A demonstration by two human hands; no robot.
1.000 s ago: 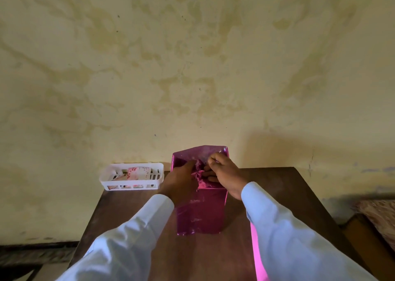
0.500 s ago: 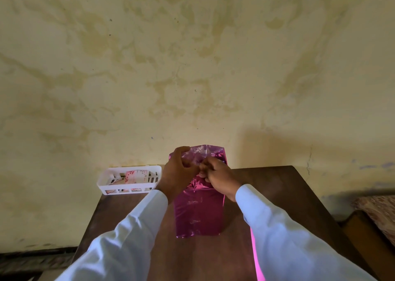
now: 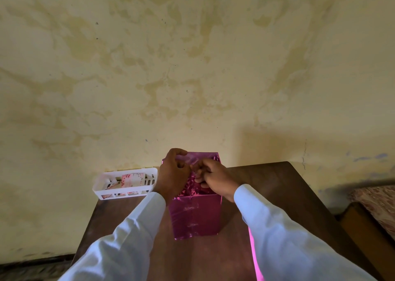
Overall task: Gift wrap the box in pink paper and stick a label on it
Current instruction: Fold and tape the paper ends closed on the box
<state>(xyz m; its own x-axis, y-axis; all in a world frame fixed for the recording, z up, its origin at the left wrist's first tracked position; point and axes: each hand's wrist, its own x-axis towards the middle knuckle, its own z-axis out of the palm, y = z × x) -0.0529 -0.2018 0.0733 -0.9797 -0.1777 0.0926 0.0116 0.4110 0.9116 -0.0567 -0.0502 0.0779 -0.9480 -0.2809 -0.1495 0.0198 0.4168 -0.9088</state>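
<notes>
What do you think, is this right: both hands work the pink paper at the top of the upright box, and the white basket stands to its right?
No. The head view shows the white basket standing to the left of the box. The rest holds: left hand and right hand both work the pink paper at its top.

Single head-worn wide-angle view, looking forward and down, close over the near edge of the wooden table [image 3: 267, 186], facing the stained wall [image 3: 192, 67] behind the table.
</notes>
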